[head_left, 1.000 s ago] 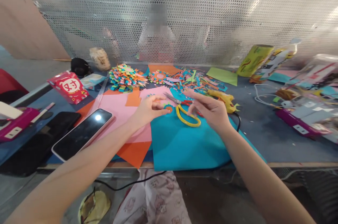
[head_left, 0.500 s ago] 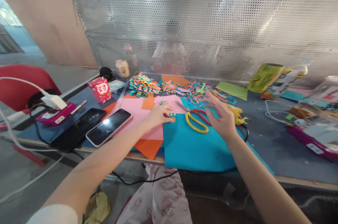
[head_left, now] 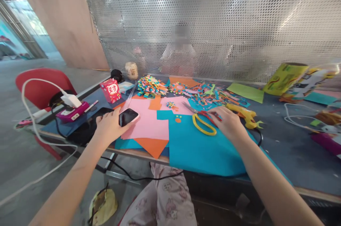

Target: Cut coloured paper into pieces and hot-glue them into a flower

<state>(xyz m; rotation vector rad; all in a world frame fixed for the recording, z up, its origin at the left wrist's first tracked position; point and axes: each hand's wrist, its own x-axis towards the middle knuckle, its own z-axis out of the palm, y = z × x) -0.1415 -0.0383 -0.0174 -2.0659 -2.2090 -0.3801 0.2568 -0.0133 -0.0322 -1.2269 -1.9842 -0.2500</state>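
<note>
My left hand (head_left: 108, 123) is wrapped around a smartphone (head_left: 129, 116) with a pale pink edge, thumb along its near side. At the red handle of a pair of scissors (head_left: 204, 123) my right hand (head_left: 226, 119) has its fingers closed. The scissors have one yellow loop and lie on a blue paper sheet (head_left: 202, 151), blades toward the pink paper (head_left: 149, 126). Between the hands lie a small orange paper disc (head_left: 178, 120) with green bits above it and a small multicoloured paper flower (head_left: 171, 105).
A fringed paper pompom (head_left: 150, 87) and a heap of paper strips (head_left: 210, 93) lie behind. A yellow hot-glue gun (head_left: 243, 114) is at the right. Left stand a red box (head_left: 110, 90) and a purple power strip (head_left: 71, 111) with cables. A perforated metal panel (head_left: 213, 31) closes the back.
My left hand has left the orange disc and moved left onto the phone. My right hand has come down to the scissors' red handle. The view has turned slightly left.
</note>
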